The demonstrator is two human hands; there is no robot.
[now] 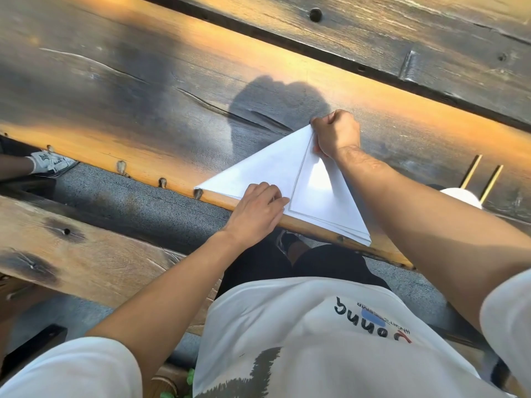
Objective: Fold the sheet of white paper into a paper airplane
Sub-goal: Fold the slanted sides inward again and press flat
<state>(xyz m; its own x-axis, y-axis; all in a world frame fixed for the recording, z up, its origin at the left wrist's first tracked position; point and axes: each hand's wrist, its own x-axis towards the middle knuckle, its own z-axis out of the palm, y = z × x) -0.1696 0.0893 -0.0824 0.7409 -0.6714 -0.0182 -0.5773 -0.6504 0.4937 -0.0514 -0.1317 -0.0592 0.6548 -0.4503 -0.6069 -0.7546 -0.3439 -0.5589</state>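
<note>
- Head view: a weathered wooden table [143,90] fills most of what I see, its far planks cut off by the frame.
- The white paper [270,173], folded to a triangle, lies at the table's near edge.
- The right hand [336,133] pinches the far tip, fingertips hidden.
- The left hand [255,211] presses flat, fingers spread, on the near fold.
- A white cup [462,196] with two sticks is half hidden by the right forearm.

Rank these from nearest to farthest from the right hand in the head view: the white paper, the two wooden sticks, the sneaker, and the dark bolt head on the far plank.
From the right hand:
1. White paper: touching, pinched at its top corner.
2. Two wooden sticks: off to the right, beside a white object.
3. Dark bolt head: up on the far plank. Close with the sticks, hard to call.
4. Sneaker: far left edge, below the table.
</note>
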